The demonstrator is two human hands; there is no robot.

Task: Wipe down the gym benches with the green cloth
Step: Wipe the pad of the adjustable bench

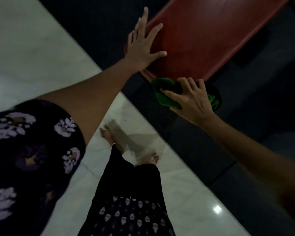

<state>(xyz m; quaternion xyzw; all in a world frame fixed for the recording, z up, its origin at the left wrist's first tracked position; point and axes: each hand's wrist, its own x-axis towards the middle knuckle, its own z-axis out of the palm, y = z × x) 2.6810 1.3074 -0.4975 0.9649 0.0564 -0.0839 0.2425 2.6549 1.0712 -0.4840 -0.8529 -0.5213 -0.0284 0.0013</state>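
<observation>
A: What is the room like?

B: Dim. A pale glossy floor (32, 53) meets a dark mat (186, 142) along a diagonal edge. On the mat stands a red padded bench (211, 40), the counter to be wiped. Bare feet and a dark flowered dress show below.

A: Where are the hands?

B: The left hand (143, 48) lies flat on the near left corner of the counter, fingers spread and straight, thumb pointing across the pad. It seems to brace rather than hold anything.

A: And the cloth?

B: The green cloth (165, 92) is bunched in the right hand (192, 103), just below the near end of the counter. That grip is curled, thumb and fingers pinching the cloth. Its fingertips (186, 81) reach the counter's near edge; whether the cloth itself touches the edge I cannot tell.

A: Which way does the pad run from the cloth?

B: Away from the person, up and to the right in view. That is its long axis. The whole red top lies beyond the cloth, and the right hand is the nearer one to that near end, so a wipe would likely travel forward along the length.
</observation>
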